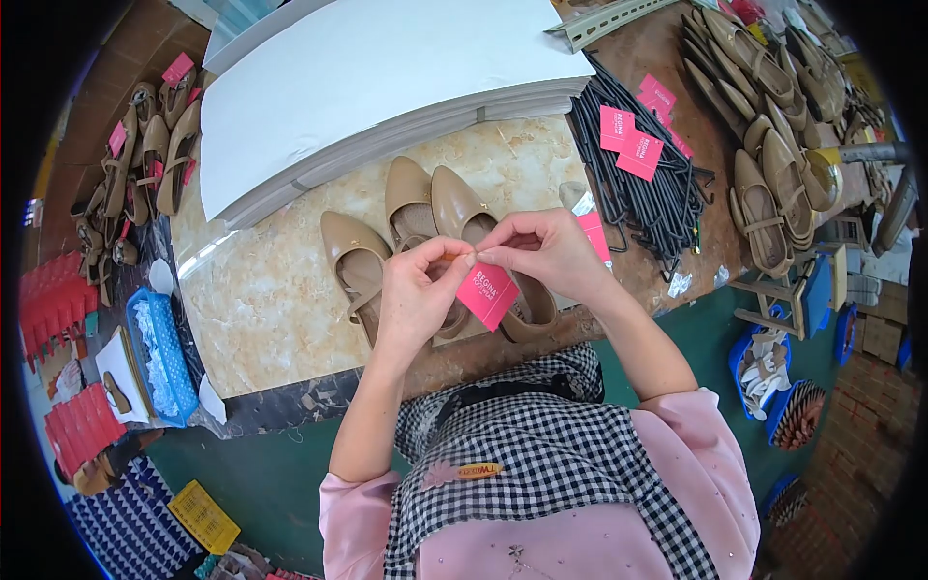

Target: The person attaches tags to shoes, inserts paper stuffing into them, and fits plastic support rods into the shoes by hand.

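A pink hang tag with white "REGINA" lettering dangles at my fingertips, in front of the tan shoes. My left hand is closed, thumb and forefinger pinched at the tag's upper corner. Pinched at the same spot, my right hand meets the left fingertips; any string there is too small to make out. Below and behind my hands lie several tan pointed flats with straps: a left shoe, a middle shoe and a right shoe. My hands hide parts of them.
A stack of white sheets lies behind the shoes on the marbled table. To the right are black hook-ended rods with loose pink tags. More tan shoes stand far right; tagged shoes and a blue basket are left.
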Motion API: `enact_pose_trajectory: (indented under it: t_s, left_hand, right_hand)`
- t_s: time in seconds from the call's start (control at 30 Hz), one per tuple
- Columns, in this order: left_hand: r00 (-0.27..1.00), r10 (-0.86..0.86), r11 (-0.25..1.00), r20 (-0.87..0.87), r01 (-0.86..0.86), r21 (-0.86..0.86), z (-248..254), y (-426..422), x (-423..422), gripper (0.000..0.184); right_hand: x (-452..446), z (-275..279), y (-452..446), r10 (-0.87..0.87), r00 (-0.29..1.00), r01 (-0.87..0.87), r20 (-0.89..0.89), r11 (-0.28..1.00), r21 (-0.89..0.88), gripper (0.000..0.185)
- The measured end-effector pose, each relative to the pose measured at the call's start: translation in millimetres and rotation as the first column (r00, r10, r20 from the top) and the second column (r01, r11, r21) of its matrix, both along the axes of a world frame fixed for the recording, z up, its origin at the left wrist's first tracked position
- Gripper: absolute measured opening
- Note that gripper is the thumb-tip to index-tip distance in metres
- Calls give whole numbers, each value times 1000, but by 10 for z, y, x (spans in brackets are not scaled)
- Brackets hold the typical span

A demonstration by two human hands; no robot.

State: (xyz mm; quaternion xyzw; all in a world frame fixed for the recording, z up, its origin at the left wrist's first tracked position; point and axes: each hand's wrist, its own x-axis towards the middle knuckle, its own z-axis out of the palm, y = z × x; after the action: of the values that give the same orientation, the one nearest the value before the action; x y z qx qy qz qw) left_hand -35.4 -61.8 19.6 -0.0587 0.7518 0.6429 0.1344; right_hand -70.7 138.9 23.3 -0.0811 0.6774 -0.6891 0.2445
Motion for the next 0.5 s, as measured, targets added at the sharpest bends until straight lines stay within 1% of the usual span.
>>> enact_pose_trajectory:
  t_s: [0.1, 0.13, 0.2, 0.23, 0.27, 0.3, 0.33, 0.4, 0.43, 0.47, 0.5]
  left_hand:
    - [1000, 17, 1000, -20, -17, -6, -39, -3, 17, 12]
    - [999, 26, 1000, -29, -26, -4, -66, -9, 29, 12]
    - [993, 121, 991, -1, -121, 61, -99, -71, 77, 11]
    - [986, 168, 981, 15, -169, 93, -117, -106, 101, 11]
    - [989, 145, 988, 0, -145, 51, -146, -133, 114, 11]
    - [992, 122, 992, -12, -122, 9, -181, -153, 136, 11]
    - [995, 95, 995, -20, -95, -33, -205, -149, 155, 11]
    - [993, 116, 992, -21, -115, 46, -237, -106, 144, 12]
    - [990, 140, 986, -14, -138, 90, -257, -101, 125, 13]
    - [986, 164, 978, -6, -162, 133, -266, -96, 103, 13]
    - [981, 182, 964, 68, -192, 187, -222, -90, 75, 13]
  right_hand:
    - [0, -35, -22, -2, 999, 2, -41, 1000, -9, 10]
    - [4, -2, 5, -60, 993, 67, -102, 995, 72, 10]
    - [23, 100, 113, -164, 957, 217, -238, 952, 216, 11]
    - [70, 56, 193, -47, 914, 197, -402, 920, 339, 10]
    - [139, -55, 291, 93, 839, 196, -536, 868, 457, 10]
    - [199, -170, 343, 247, 737, 214, -629, 797, 564, 9]
    - [245, -259, 308, 296, 685, 253, -665, 760, 599, 9]
    - [315, -443, 167, 393, 577, 346, -716, 676, 650, 9]
    - [329, -525, 138, 419, 561, 370, -714, 644, 669, 9]
    - [341, -557, 193, 415, 567, 357, -711, 654, 667, 10]
    - [336, -534, 236, 410, 573, 343, -710, 666, 662, 10]
